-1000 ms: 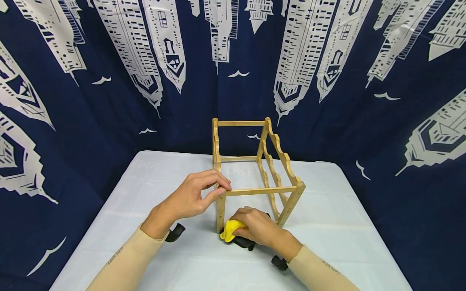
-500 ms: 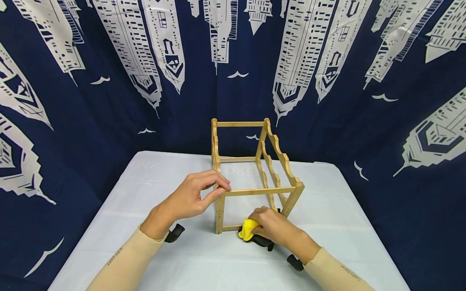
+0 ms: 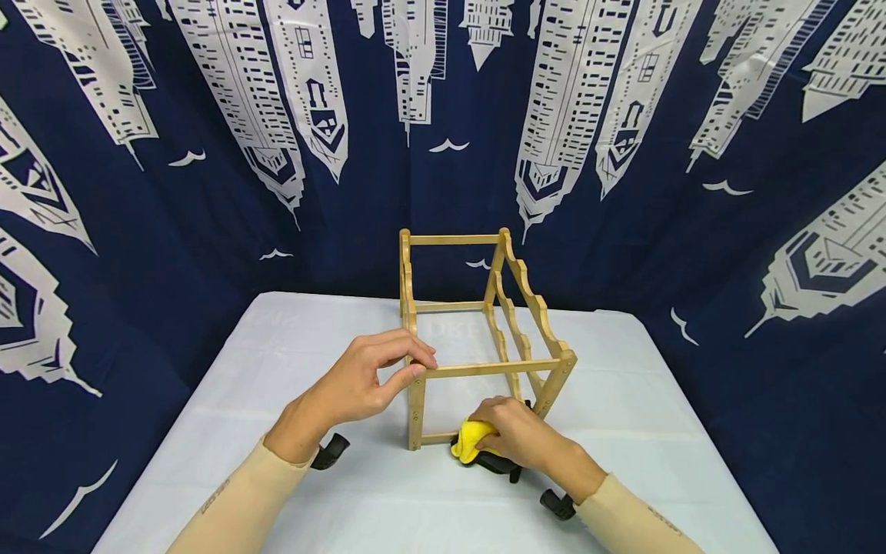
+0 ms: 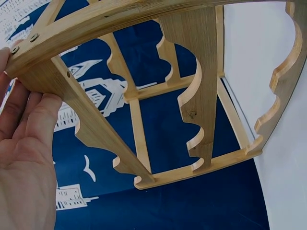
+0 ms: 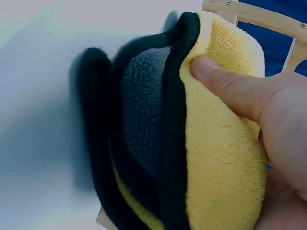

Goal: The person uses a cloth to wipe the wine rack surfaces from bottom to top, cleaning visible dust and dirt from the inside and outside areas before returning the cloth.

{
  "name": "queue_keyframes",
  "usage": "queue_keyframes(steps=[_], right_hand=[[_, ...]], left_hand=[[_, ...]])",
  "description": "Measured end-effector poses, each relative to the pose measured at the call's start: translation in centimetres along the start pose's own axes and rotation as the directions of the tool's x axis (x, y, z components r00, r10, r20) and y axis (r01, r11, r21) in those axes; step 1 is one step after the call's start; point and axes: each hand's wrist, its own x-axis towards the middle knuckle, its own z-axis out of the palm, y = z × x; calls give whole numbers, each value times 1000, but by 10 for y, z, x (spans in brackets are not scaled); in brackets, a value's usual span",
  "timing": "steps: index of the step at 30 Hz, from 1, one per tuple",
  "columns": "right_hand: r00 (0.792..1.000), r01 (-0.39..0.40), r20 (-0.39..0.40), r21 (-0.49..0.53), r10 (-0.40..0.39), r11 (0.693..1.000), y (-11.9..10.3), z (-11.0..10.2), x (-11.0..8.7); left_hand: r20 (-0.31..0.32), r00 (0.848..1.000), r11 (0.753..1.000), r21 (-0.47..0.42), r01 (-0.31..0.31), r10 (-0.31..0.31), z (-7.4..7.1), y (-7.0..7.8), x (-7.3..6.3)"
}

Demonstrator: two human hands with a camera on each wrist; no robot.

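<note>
A light wooden rack with scalloped side rails (image 3: pixel 494 368) stands on the white-covered table. My left hand (image 3: pixel 370 377) holds its near left top corner; in the left wrist view, thumb and fingers of the left hand (image 4: pixel 29 143) close on the corner post. Low at the rack's near side, my right hand (image 3: pixel 519 435) grips a folded yellow and dark grey cleaning cloth (image 3: pixel 471 441) over the bottom rail (image 3: pixel 436 438). The right wrist view has the thumb pressing on the yellow face of the cloth (image 5: pixel 220 158), whose black-edged folds hang loose. The rail under the cloth is hidden.
White cloth covers the table (image 3: pixel 298 338). A navy curtain (image 3: pixel 374 192) printed with white buildings and birds rises behind and at both sides. Black wrist mounts (image 3: pixel 331 452) sit under each forearm, close over the table.
My right hand has slid the cloth rightward along the bottom rail, uncovering the rail's left end, and has hardly moved in the last half second. The left hand keeps its hold on the corner.
</note>
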Motion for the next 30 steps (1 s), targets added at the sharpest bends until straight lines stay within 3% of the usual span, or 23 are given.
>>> queue_keyframes(steps=[14,24,30], right_hand=[[992,127,-26,94,-125,987,-32,34,42],[995,95,-25,105,-93,990,-32,38,41],[995,101,-19,80,-100,992,-30,32,41]], left_hand=[[-6,1000,1000,-3,-18,18,-2,-3,-1],[8,1000,1000,1,13,-13,-2,-1,-1],[1,1000,1000,19,1,-1,-2,0,2]])
